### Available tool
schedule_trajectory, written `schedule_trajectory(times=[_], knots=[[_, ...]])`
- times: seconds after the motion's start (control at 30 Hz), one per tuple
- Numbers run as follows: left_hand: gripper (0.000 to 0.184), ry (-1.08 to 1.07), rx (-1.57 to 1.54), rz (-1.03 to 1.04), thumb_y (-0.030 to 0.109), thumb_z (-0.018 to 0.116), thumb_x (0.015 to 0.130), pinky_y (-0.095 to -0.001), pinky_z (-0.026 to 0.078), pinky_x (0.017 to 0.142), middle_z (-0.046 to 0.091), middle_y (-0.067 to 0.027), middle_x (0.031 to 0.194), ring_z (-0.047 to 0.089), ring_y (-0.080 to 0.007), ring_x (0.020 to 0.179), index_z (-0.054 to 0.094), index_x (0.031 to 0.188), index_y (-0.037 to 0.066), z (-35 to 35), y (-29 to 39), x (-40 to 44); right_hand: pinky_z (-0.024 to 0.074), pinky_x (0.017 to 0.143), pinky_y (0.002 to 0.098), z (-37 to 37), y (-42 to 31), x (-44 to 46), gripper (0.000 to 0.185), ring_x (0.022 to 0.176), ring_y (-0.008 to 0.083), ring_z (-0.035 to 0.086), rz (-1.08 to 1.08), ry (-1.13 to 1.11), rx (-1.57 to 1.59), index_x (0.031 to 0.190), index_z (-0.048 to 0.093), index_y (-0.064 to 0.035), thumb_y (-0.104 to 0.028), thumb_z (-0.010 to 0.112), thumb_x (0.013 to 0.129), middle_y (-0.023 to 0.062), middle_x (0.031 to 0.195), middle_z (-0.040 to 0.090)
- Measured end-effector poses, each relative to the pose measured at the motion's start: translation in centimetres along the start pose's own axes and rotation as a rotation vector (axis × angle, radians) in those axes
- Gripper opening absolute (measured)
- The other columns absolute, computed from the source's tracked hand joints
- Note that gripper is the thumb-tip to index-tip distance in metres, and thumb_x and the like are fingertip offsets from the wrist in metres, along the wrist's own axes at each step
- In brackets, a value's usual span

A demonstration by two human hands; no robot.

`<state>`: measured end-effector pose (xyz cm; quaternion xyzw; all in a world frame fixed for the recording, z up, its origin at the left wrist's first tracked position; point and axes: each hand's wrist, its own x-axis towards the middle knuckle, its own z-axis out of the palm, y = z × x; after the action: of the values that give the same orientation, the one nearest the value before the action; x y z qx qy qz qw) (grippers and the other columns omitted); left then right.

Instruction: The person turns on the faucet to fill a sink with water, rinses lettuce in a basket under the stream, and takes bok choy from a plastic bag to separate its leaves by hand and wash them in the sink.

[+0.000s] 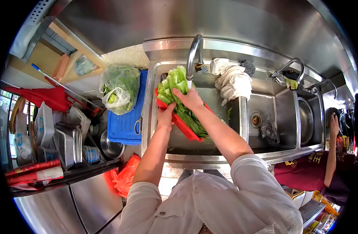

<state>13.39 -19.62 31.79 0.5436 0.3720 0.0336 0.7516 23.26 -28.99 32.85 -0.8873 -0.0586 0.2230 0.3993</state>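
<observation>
Green leafy lettuce (176,80) fills a red plastic basket (185,127), which sits tilted in the left sink basin. My right hand (190,99) is closed on the lettuce stalks, right under the tip of the metal faucet (194,54). On the basket's left side, my left hand (165,115) is closed at the rim, with the thumb toward the leaves; its other fingers are partly hidden. Pale stalks point up and away, while darker leaves spread toward the basket's near end.
White cloth (234,82) hangs over the divider by the middle basin (262,113). Left of the sink lie a blue board (126,126), scissors (138,126) and a bag of greens (120,87). An orange-red bag (126,177) hangs below. A co-worker's arm (331,152) shows at far right.
</observation>
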Motion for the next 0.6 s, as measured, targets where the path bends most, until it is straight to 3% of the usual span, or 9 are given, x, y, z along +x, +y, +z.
schedule_trajectory(times=[0.1,0.13,0.17,0.23,0.3,0.43,0.5,0.6], knots=[[0.052,-0.017,0.040,0.158,0.033,0.063,0.073,-0.0284,0.048,0.051,0.058,-0.0054,0.094,0.059,-0.0159,0.070,0.043,0.114,0.008,0.5,-0.2,0.3,0.0396,0.088,0.0400,-1.0,-0.1,-0.9,0.096,0.108,0.0332,0.047,0.022,0.007,0.019,0.123,0.030,0.0027,-0.071,0.049,0.064,0.0225,0.114,0.046],[0.049,0.001,0.029,0.045,0.028,0.060,0.076,-0.0311,0.050,0.058,0.055,-0.0047,0.101,0.058,-0.0156,0.082,0.042,0.116,0.008,0.7,0.2,-0.8,0.0396,0.088,0.0406,-1.2,-0.2,-2.0,0.097,0.108,0.0340,0.046,-0.004,0.051,-0.012,0.125,0.027,0.0028,-0.069,0.050,0.065,0.0222,0.115,0.046],[0.049,-0.008,0.033,0.041,0.028,0.060,0.076,-0.0311,0.050,0.058,0.055,-0.0047,0.101,0.058,-0.0156,0.082,0.042,0.116,0.008,0.4,-0.3,-1.1,0.0395,0.087,0.0411,-1.4,-0.3,-3.1,0.098,0.108,0.0347,0.045,-0.027,0.100,-0.041,0.127,0.024,0.0030,-0.068,0.051,0.066,0.0219,0.116,0.045],[0.050,-0.080,-0.205,0.006,0.020,0.063,0.076,-0.0308,0.048,0.071,0.052,-0.0065,0.109,0.055,-0.0177,0.092,0.040,0.119,0.010,-1.3,-2.2,-1.3,0.0390,0.087,0.0426,-0.6,-1.0,-5.1,0.099,0.107,0.0358,0.045,0.028,0.092,-0.160,0.130,0.019,0.0021,-0.063,0.055,0.066,0.0222,0.119,0.041],[0.049,-0.088,-0.323,0.015,0.020,0.059,0.079,-0.0303,0.046,0.077,0.050,-0.0034,0.113,0.051,-0.0158,0.099,0.038,0.122,0.011,-3.3,-4.7,-1.5,0.0384,0.086,0.0437,0.0,-1.4,-7.2,0.098,0.106,0.0365,0.045,-0.122,0.123,-0.238,0.131,0.018,0.0012,-0.060,0.058,0.066,0.0228,0.124,0.036],[0.049,-0.104,-0.494,0.082,0.017,0.054,0.081,-0.0324,0.042,0.086,0.047,-0.0051,0.119,0.049,-0.0186,0.105,0.034,0.126,0.010,-6.5,-6.7,-3.1,0.0319,0.094,0.0434,1.2,-2.2,-10.0,0.097,0.116,0.0386,0.036,-0.218,0.065,-0.228,0.132,0.017,0.0005,-0.057,0.059,0.067,0.0245,0.130,0.030],[0.050,-0.186,-0.526,0.232,0.019,0.052,0.082,-0.0342,0.041,0.089,0.046,-0.0063,0.120,0.048,-0.0200,0.106,0.032,0.127,0.009,-7.9,-7.1,-3.3,0.0305,0.096,0.0431,1.8,-2.4,-10.5,0.093,0.117,0.0393,0.034,-0.417,0.113,-0.145,0.132,0.018,0.0002,-0.053,0.060,0.068,0.0253,0.131,0.028],[0.046,-0.084,-0.577,0.215,0.022,0.052,0.081,-0.0352,0.040,0.090,0.047,-0.0067,0.118,0.048,-0.0205,0.106,0.037,0.123,0.008,-9.5,-6.2,-4.2,0.0278,0.097,0.0420,1.7,-2.8,-11.5,0.082,0.117,0.0393,0.033,-0.616,0.165,-0.126,0.131,0.021,-0.0010,-0.046,0.058,0.073,0.0251,0.129,0.030]])
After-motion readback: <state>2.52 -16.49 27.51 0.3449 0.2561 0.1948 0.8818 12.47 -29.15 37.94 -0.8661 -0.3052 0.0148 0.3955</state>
